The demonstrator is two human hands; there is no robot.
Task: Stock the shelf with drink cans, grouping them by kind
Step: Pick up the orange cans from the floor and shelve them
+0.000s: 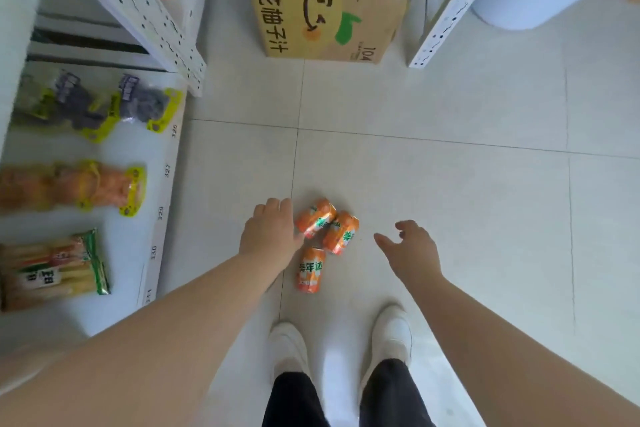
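Observation:
Three orange drink cans lie on their sides on the tiled floor: one far left (317, 217), one to its right (341, 232), one nearer me (310, 269). My left hand (270, 230) hangs just left of the far-left can, fingers pointing down, its thumb side at the can's near end; whether it touches the can is unclear. My right hand (408, 248) hovers to the right of the cans, fingers loosely spread, holding nothing. A white shelf (162, 184) stands on my left.
The shelf holds packaged snacks (97, 107) and numbered edge labels. A large cardboard juice carton (322, 0) stands on the floor ahead, between two white perforated shelf uprights (450, 10). My two white shoes (339, 343) are below the cans.

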